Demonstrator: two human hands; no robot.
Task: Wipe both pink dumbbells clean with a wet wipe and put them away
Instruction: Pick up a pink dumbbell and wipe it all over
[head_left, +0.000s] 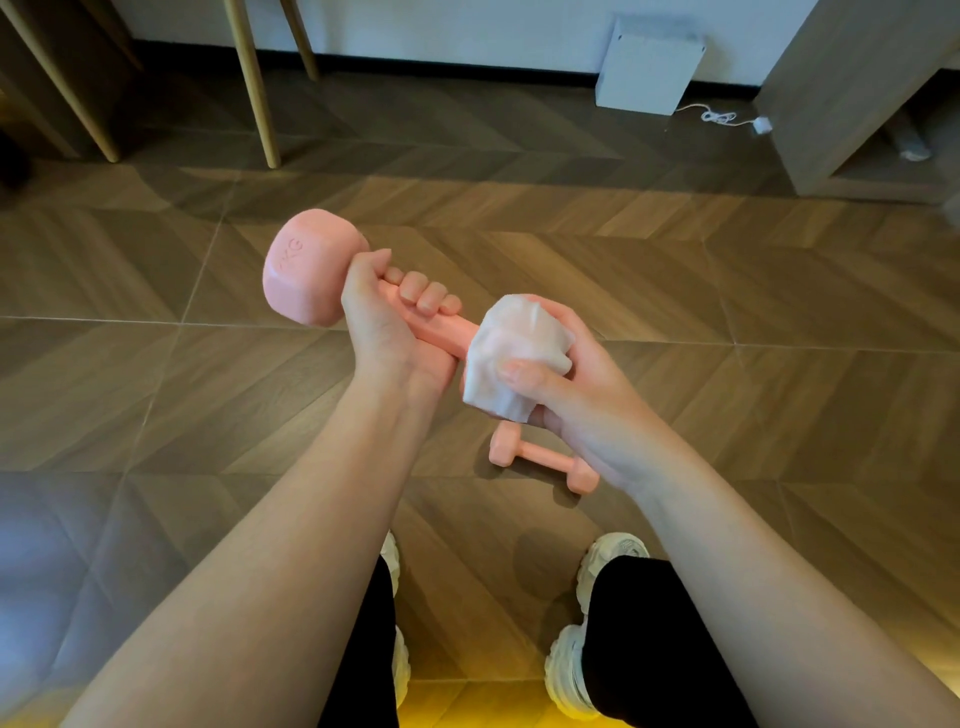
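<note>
White shoes (597, 629) stand on the floor (779, 291), and just ahead lies the second pink dumbbell (540, 460). Left hand (387, 322) grips the raised dumbbell (306, 270) by its handle. Right hand (571, 395) clasps a wet wipe (511, 353) around its near head. The far head reads "KG", preceding digit unclear.

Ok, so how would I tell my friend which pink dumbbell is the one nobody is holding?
Look at the wood-patterned floor just ahead of the person's white shoes. There, below the right hand, lies a pink dumbbell. Unlike the other dumbbell, which the left hand grips while a wet wipe covers one end, it lies untouched on the floor.
</note>
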